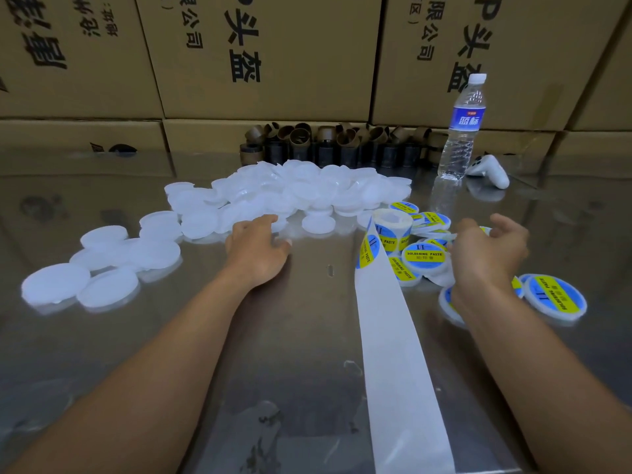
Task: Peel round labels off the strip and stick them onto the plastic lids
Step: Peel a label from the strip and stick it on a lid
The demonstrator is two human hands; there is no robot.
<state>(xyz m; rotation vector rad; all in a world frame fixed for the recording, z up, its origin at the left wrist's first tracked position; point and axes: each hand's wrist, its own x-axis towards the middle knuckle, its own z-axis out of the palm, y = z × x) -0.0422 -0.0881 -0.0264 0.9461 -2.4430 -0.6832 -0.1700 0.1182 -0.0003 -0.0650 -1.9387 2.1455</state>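
Observation:
A heap of plain white plastic lids (294, 193) lies across the middle of the steel table, with more lids (102, 265) spread to the left. A roll of blue-and-yellow round labels (391, 230) stands right of centre, and its bare white backing strip (393, 354) trails toward me. Labelled lids (424, 261) pile up beside the roll, with another labelled lid (555, 297) further right. My left hand (258, 248) reaches to the near edge of the white heap, fingertips touching a lid. My right hand (489, 254) hovers over the labelled lids with fingers loosely curled and seems to hold nothing.
Cardboard boxes (266, 56) form a wall at the back. A row of dark cardboard roll cores (328, 145) stands against them. A water bottle (461, 131) and a white game controller (489, 171) sit at the back right.

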